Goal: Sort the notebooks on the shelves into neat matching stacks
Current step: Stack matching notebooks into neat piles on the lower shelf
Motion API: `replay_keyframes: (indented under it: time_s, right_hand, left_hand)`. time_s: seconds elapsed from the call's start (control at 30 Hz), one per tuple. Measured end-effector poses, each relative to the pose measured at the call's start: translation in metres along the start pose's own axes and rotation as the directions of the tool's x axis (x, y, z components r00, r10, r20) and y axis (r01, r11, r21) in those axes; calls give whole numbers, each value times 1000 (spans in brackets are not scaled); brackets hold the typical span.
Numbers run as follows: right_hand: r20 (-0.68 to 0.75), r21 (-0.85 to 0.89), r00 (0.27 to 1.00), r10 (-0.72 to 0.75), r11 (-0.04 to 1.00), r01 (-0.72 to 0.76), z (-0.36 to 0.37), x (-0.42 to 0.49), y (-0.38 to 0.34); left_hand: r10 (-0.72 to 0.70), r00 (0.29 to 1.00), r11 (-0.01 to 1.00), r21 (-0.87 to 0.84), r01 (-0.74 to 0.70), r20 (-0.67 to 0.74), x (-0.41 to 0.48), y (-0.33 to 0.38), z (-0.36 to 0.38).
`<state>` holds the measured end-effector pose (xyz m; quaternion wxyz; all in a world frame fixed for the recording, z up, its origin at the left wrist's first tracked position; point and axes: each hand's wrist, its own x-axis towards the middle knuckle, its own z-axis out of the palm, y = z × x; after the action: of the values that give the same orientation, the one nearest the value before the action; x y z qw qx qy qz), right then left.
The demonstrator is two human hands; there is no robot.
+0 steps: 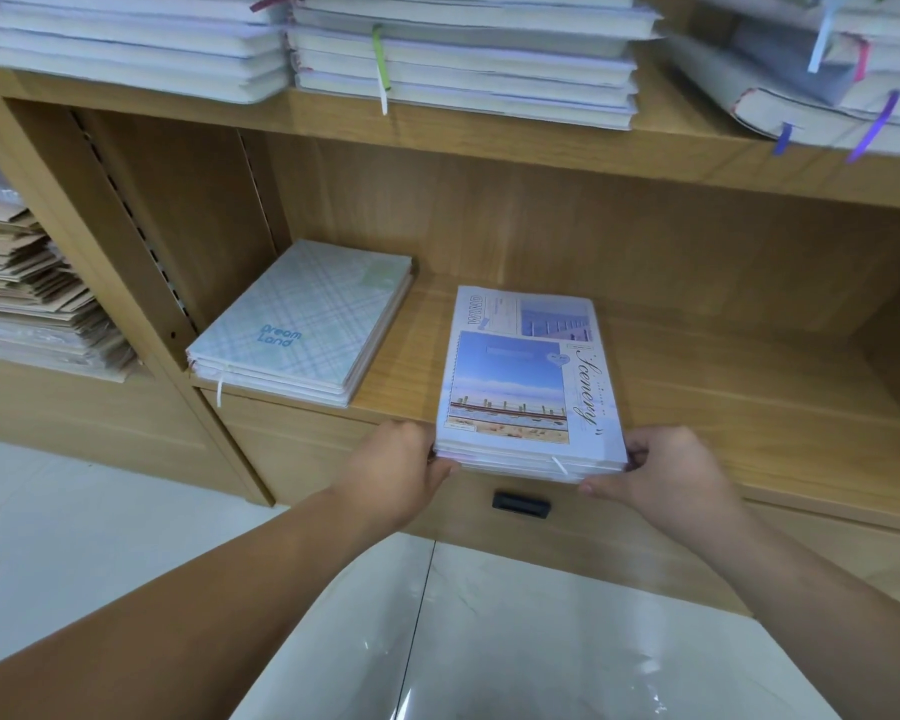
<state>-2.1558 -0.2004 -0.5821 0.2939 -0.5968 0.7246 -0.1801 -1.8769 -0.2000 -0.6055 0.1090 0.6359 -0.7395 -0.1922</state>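
While the Scenery stack [528, 387] rests on the shelf [723, 387], left hand [396, 470] and right hand [666, 475] grip its near corners with curled fingers [640, 452].

The Scenery stack [528, 387], with sky-photo covers, lies flat at the front edge of the lower shelf [723, 387]. The plaid Dream Land stack [302, 319] lies angled to its left, apart. Pale stacks [463, 70] crowd the upper shelf [489, 132].

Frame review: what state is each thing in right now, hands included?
Scenery stack: flat on the lower shelf, near edge at the front lip, held at both near corners.
Dream Land stack: flat on the same shelf, untouched.
Left hand: grips the Scenery stack's near-left corner.
Right hand: grips its near-right corner.
Drawer: closed.
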Motion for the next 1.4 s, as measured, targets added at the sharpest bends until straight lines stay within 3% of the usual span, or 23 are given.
replay_keyframes:
  time_s: [0.43,0.77,1.23,1.4]
  right_hand:
    - [-9,97,1000,17,995,-16,18,-1,-9]
    - [17,95,1000,13,995,-14,41,11,-41]
    - [46,24,999,14,1000,-15,56,20,-67]
    - [28,-6,1000,9,1000,-9,56,17,-63]
  left_hand:
    - [-78,997,996,-31,78,9,7,-15,-11]
    - [-183,979,978,90,190,-89,8,-32,-27]
    - [-202,976,979,-44,199,-79,2,-59,-36]
    - [-222,974,954,-219,206,-48,-2,-57,-35]
